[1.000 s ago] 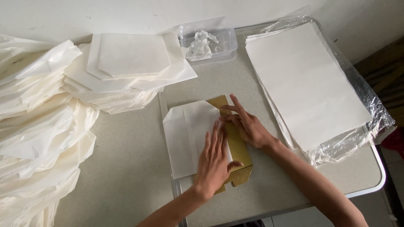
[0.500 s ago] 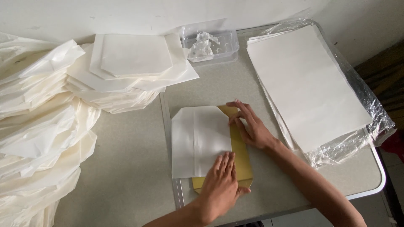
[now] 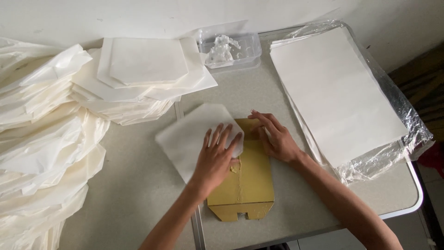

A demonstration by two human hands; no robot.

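A folded white paper sheet (image 3: 189, 134) lies on the grey table (image 3: 138, 185), partly over a flat tan cardboard template (image 3: 247, 183). My left hand (image 3: 215, 157) lies flat with fingers spread on the sheet's right edge, where it overlaps the cardboard. My right hand (image 3: 275, 136) presses with its fingers on the upper right part of the cardboard, beside the sheet. Neither hand grips anything.
A stack of folded white paper pieces (image 3: 143, 74) lies behind the work spot. Crumpled cream paper bags (image 3: 41, 139) pile up at the left. A stack of large white sheets (image 3: 335, 92) on clear plastic wrap sits at the right. A clear tub of white paste (image 3: 229, 48) stands at the back.
The white sheet has been turned and pulled left off the cardboard, baring more of the tan piece. My left hand moved up onto the sheet's edge; my right hand stayed at the cardboard's top.
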